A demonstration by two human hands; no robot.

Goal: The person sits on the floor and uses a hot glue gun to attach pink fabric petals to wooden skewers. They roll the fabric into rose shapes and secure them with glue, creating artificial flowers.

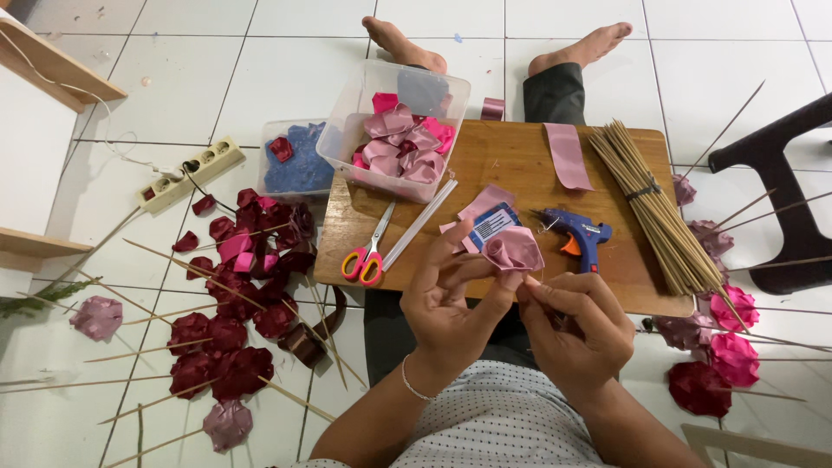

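My left hand [451,299] holds a folded pink ribbon rose [513,249] up between thumb and fingers, above the near edge of a wooden board [520,156]. My right hand [576,325] is beside it, fingers pinched at the rose's lower right side, seemingly on a thin stick that I cannot see clearly. A blue glue gun [579,234] lies on the board just beyond the rose. Red-handled scissors [368,251] and a long white glue stick [420,225] lie on the board's left part.
A clear tub of pink ribbon pieces [400,139] sits at the board's far left, a bundle of bamboo skewers [659,204] on its right. Dark red finished roses on sticks [234,312] cover the floor left; more pink ones [728,338] lie right. A power strip [191,173] lies far left.
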